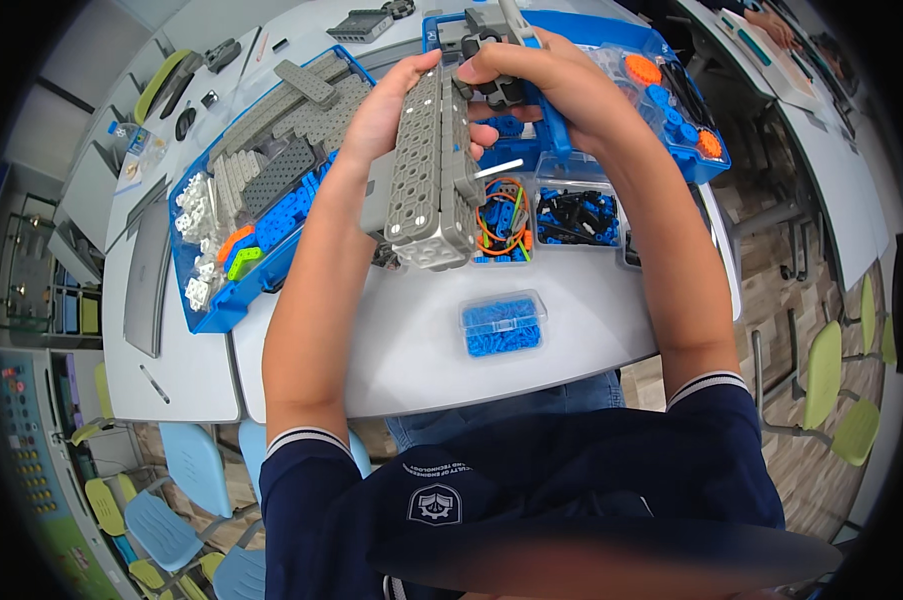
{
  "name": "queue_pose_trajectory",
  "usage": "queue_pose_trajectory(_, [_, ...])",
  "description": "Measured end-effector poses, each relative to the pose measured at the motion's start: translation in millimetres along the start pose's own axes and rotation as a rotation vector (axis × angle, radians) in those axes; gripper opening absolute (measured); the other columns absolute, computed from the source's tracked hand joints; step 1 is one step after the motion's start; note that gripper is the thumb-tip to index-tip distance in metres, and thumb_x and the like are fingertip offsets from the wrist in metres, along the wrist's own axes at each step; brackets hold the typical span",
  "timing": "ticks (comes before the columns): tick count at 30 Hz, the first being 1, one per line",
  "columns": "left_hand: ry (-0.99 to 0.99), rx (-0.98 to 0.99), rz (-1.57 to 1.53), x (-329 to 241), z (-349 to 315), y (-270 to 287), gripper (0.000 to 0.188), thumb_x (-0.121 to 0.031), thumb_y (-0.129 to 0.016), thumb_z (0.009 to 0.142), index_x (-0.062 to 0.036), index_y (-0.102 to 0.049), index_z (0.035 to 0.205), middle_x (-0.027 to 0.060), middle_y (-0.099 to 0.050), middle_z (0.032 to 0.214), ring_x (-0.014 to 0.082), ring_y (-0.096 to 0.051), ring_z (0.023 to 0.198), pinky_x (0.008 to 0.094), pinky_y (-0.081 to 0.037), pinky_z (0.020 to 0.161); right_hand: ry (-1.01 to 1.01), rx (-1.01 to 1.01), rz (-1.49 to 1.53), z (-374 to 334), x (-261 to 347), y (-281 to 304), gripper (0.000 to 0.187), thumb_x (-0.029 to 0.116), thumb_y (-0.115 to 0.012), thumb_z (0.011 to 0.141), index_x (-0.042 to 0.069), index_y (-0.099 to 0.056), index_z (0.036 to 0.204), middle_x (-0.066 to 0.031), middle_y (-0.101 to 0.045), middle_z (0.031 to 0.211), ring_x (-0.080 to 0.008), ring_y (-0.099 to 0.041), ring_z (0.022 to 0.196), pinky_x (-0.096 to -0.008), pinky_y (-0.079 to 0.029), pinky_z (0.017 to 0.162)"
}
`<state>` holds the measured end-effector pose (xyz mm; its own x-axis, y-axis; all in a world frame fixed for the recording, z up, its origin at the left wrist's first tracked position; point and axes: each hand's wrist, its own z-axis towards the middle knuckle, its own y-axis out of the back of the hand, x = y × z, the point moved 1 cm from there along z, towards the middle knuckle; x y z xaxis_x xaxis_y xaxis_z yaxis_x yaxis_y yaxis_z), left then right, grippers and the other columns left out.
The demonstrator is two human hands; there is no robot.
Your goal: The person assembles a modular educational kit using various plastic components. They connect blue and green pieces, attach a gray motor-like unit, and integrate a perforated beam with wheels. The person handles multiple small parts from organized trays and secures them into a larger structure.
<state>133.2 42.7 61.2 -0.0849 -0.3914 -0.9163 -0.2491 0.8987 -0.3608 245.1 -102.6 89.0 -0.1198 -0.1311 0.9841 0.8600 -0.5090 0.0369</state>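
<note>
Over the white table, both hands hold up a long grey assembly of perforated plastic building-kit beams (423, 170). My left hand (379, 112) grips its left side, thumb along the upper edge. On the right, my right hand (561, 88) closes around the far part, its thumb against a black wheel-like part (501, 92). A thin white rod (499, 169) sticks out at the assembly's right side. Some fingertips are hidden behind the beams. Below the assembly, a clear lidded box of small blue pins (502, 325) sits on the table.
At the left, a blue tray (211, 318) holds grey, white and blue kit parts. Another blue tray (709, 168) with gears stands far right. Between them are clear boxes of orange bands (503, 222) and black-and-blue connectors (577, 216). A laptop (147, 280) lies far left.
</note>
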Motion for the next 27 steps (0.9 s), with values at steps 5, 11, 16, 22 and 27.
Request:
queue_pose_trajectory(5, [-0.124,0.116,-0.408,-2,-1,-9,0.041,-0.036,-0.043,0.101,-0.0008,-0.055,0.118,0.0284,-0.064,0.109,0.0223,-0.069,0.067,0.0319,-0.061,0.055,0.055,0.087,-0.076,18,31,-5,0.03,0.025,-0.075,0.07,-0.002,-0.069,0.081,-0.0095,-0.067,0.08,-0.0119,-0.065,0.069,-0.019,-0.055,0.061])
queue_pose_trajectory(11, [-0.434,0.224,-0.712,-34,-3,-17,0.04,-0.025,-0.05,0.1,0.0034,-0.047,0.127,0.0356,-0.048,0.127,0.0225,-0.069,0.076,0.0298,-0.062,0.064,0.032,0.295,-0.191,70,92,-18,0.022,0.023,-0.069,0.075,0.002,-0.073,0.08,-0.0066,-0.068,0.074,-0.0133,-0.063,0.063,-0.0283,-0.052,0.057])
queue_pose_trajectory(16, [-0.608,0.349,-0.824,-59,12,-27,0.044,-0.022,-0.053,0.099,0.0107,-0.042,0.126,0.0351,-0.047,0.126,0.0236,-0.069,0.079,0.0294,-0.062,0.065,0.032,0.362,-0.294,94,129,-22,0.024,0.025,-0.071,0.074,0.001,-0.072,0.08,-0.0066,-0.068,0.074,-0.0143,-0.063,0.064,-0.0276,-0.051,0.06])
queue_pose_trajectory(22, [-0.394,0.575,-0.977,-79,14,-36,0.043,-0.04,-0.05,0.097,-0.0011,-0.05,0.115,0.0174,-0.067,0.101,0.0222,-0.068,0.066,0.0332,-0.059,0.057,0.212,0.188,-0.628,94,156,-24,0.036,0.033,-0.073,0.065,0.001,-0.073,0.08,-0.0072,-0.068,0.079,-0.0154,-0.064,0.063,-0.0302,-0.058,0.058])
queue_pose_trajectory(27, [-0.441,0.521,-1.058,-79,1,-41,0.058,-0.037,-0.052,0.098,0.0116,-0.037,0.126,0.0218,-0.066,0.095,0.0197,-0.07,0.069,0.0293,-0.06,0.057,0.169,0.154,-0.665,87,168,-35,0.039,0.031,-0.074,0.059,-0.005,-0.073,0.075,-0.0136,-0.068,0.074,-0.0176,-0.063,0.06,-0.0259,-0.055,0.057])
